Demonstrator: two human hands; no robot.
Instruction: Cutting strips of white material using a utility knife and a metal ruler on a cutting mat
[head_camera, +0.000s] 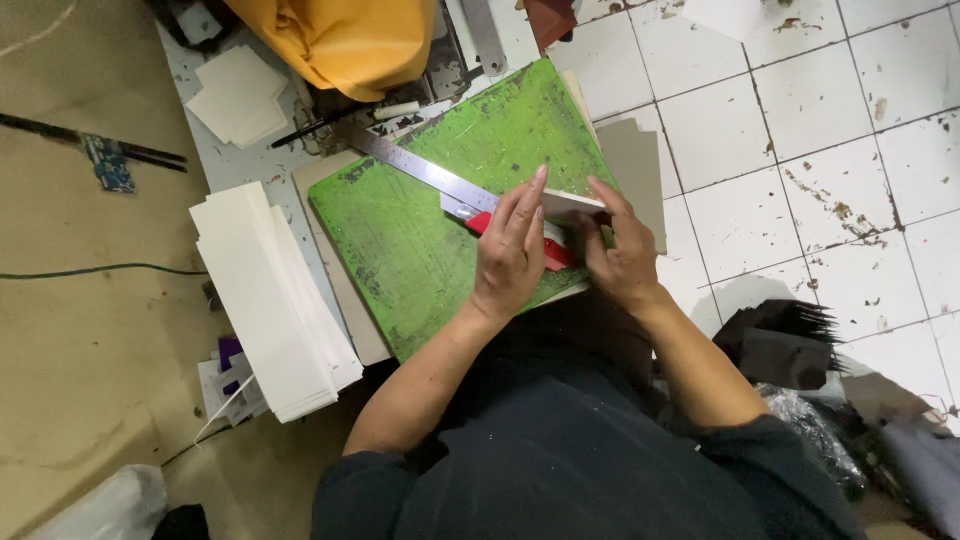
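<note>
Your left hand (512, 250) lies flat, fingers spread, pressing a white card strip (572, 203) and the steel ruler (425, 170) onto the green cutting mat (420, 240). Your right hand (622, 255) is closed around a red utility knife (552, 252) just beside the strip. A stack of white sheets (270, 300) lies left of the mat.

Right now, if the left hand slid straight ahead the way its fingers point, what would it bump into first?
The left hand points up across the green cutting mat. Its fingertips already rest at the white card piece; beyond that, probably only bare mat, though depth is hard to judge.
</note>
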